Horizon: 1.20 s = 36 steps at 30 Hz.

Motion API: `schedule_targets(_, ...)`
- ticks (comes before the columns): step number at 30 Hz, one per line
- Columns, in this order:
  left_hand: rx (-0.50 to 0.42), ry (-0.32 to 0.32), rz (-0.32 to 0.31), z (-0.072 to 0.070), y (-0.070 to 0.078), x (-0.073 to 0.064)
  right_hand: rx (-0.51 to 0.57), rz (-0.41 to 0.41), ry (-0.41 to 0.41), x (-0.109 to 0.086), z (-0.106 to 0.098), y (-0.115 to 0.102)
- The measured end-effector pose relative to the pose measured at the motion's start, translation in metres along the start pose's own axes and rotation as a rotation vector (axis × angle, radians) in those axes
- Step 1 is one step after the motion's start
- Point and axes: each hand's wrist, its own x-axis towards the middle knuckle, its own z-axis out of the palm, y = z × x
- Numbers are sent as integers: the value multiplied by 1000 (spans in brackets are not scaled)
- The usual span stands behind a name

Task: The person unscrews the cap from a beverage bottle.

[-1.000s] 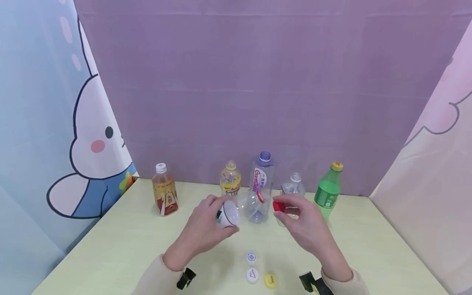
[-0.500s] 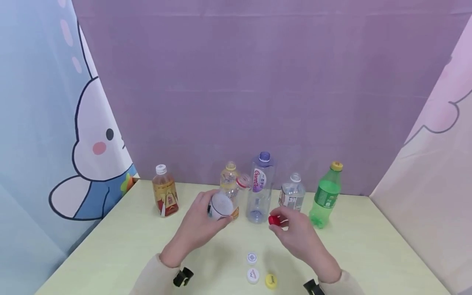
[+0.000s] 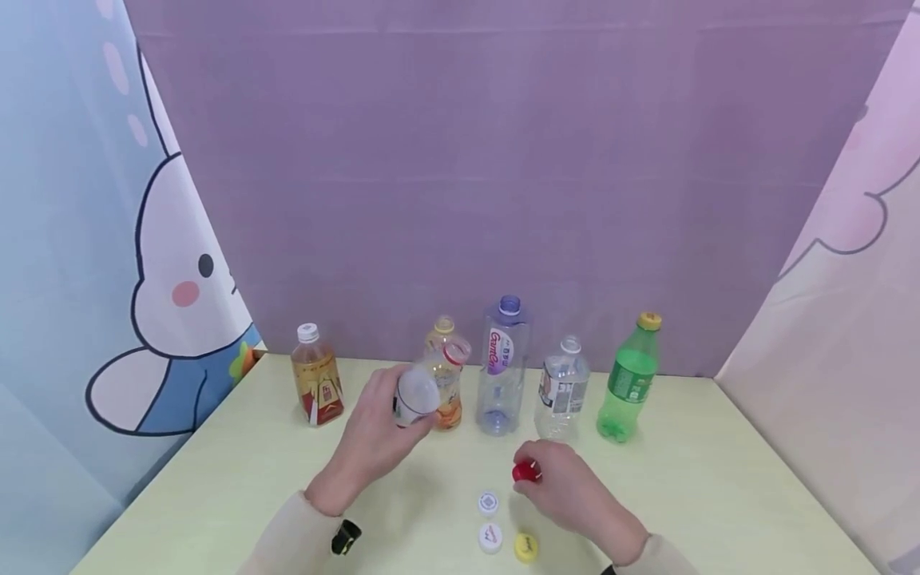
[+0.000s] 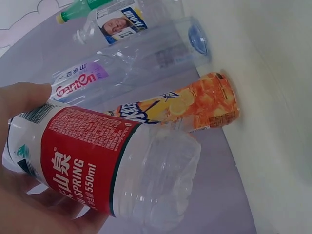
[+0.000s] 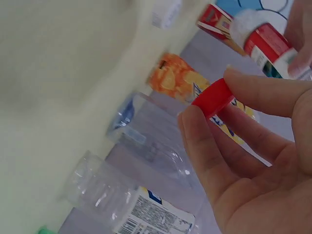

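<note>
My left hand (image 3: 377, 427) grips a clear plastic water bottle (image 4: 90, 158) with a red and white label, raised off the table and tilted. Its mouth, ringed in red, has no cap on it and points away from me. In my right hand (image 3: 575, 489), thumb and fingers pinch a red bottle cap (image 5: 213, 99) above the table. Two white caps (image 3: 490, 537) and a yellow cap (image 3: 526, 548) lie on the table left of and below that hand.
Along the back stand a capped tea bottle (image 3: 317, 383), an orange-labelled bottle (image 3: 449, 403), a tall clear bottle (image 3: 501, 375), a short clear bottle (image 3: 562, 399) and a green bottle (image 3: 630, 383) with a yellow cap. A purple cloth (image 3: 467, 160) hangs behind them.
My right hand has come down and nearer with the red cap, toward the loose caps. My left hand has drawn left with the water bottle, away from the right hand.
</note>
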Motion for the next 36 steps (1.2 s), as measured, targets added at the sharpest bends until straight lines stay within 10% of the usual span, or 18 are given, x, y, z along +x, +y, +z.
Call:
schedule_targets(11,-8,0,-60,-6,-15,14,-8,87,-155,5,22,9)
schedule_targets(36,-96,-10,-239,1,-56,37,-59,91,-194,6,29,10)
